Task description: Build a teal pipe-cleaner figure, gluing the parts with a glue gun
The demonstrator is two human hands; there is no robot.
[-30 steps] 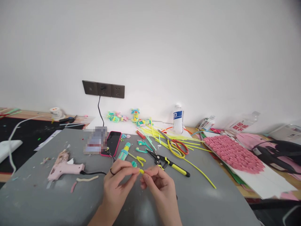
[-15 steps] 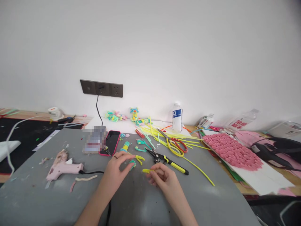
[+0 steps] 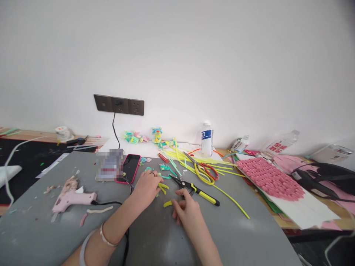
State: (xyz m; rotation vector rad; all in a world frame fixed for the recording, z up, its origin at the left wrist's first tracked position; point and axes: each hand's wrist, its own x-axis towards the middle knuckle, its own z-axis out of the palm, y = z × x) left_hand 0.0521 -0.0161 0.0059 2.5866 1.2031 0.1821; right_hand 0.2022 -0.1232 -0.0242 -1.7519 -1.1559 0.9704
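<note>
My right hand pinches a short yellow pipe cleaner piece between thumb and forefinger, just above the grey table. Farther forward, my left hand reaches over the teal-and-yellow pipe cleaner figure and covers most of it; its fingertips are hidden, so its grip cannot be made out. A bent yellow pipe cleaner pokes out beside the left fingers. Beyond them lies a teal pipe cleaner piece. Black-and-yellow pliers rest right behind my right hand.
A pink glue gun lies at left, its cord running under my left arm. Behind are a phone, yellow-handled scissors, several long yellow pipe cleaners and a water bottle. A pink woven piece sits at right.
My hands were together on the yellow piece; the left let go and moved forward over the teal-and-yellow figure. The right kept hold of the yellow piece.
</note>
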